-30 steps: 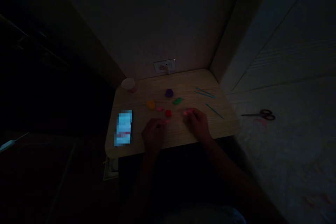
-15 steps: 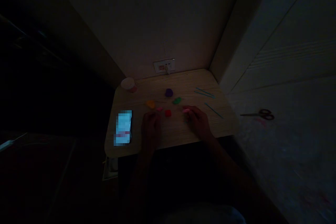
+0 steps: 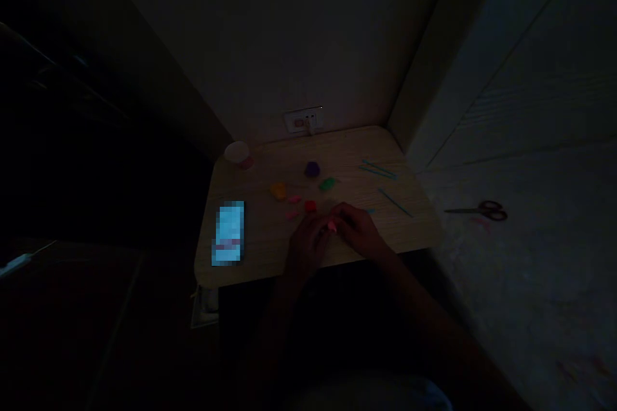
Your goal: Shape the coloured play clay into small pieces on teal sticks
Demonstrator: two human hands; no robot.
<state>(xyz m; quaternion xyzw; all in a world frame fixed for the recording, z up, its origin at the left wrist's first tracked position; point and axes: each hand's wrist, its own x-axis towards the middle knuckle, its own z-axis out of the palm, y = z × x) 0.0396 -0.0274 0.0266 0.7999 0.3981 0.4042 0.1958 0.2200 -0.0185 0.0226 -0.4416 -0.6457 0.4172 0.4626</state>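
Note:
Over the front of the small table, my left hand [image 3: 307, 243] and my right hand [image 3: 360, 230] meet at the fingertips. Between them is a small pink piece of modelling clay [image 3: 332, 225], pinched by both hands. Just beyond my left fingers lies a red clay lump [image 3: 310, 206]. Two more pink bits [image 3: 294, 199] rest to its left. Farther back are an orange lump [image 3: 278, 191], a green lump [image 3: 326, 183] and a purple lump [image 3: 312, 169]. Dim light hides the finer finger details.
A lit phone [image 3: 228, 233] lies at the table's [image 3: 260, 263] left. A cup [image 3: 238, 154] stands at the back left corner. Thin blue sticks [image 3: 395, 203] lie on the right. Scissors [image 3: 482, 210] are off to the right, beyond the table. A wall socket [image 3: 303, 121] holds a plug.
My left hand has moved right and my right hand slightly down, bringing them together at the pink clay, which was in my right hand. A second pink bit on the table is now uncovered.

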